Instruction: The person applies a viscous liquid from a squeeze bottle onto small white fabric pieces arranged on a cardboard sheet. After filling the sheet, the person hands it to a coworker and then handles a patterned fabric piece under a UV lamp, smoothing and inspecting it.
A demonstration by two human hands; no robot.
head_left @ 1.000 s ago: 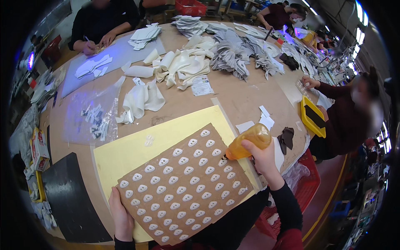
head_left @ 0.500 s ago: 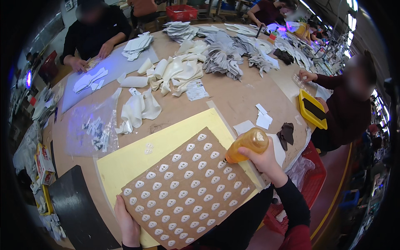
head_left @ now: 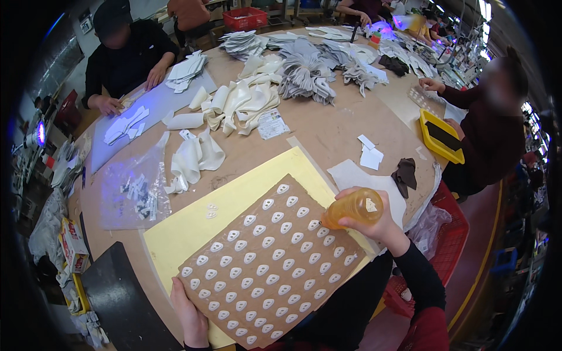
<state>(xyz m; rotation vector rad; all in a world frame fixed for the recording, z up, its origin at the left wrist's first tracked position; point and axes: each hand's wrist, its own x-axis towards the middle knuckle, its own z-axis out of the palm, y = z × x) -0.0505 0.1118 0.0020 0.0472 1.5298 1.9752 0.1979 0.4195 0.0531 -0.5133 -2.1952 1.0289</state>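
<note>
A brown board [head_left: 266, 263] covered with rows of small white teardrop-shaped pieces lies tilted on a yellow sheet [head_left: 193, 225] near the table's front edge. My left hand [head_left: 188, 313] grips the board's lower left corner. My right hand [head_left: 374, 225] is shut on an orange squeeze bottle [head_left: 353, 207], tipped on its side with its nozzle touching the board's upper right edge. Two loose white pieces [head_left: 209, 210] rest on the yellow sheet above the board.
Piles of cream fabric [head_left: 234, 105] and grey cut pieces [head_left: 304, 73] fill the table's middle. A clear plastic bag [head_left: 132, 190] lies at left, a dark mat [head_left: 120, 295] at lower left. Other people work at the far left [head_left: 126, 55] and right [head_left: 492, 126], near a yellow tray [head_left: 440, 136].
The view has shifted a little. My right hand still holds the bottle's nozzle at the board's upper right edge; my left hand stays on the corner.
</note>
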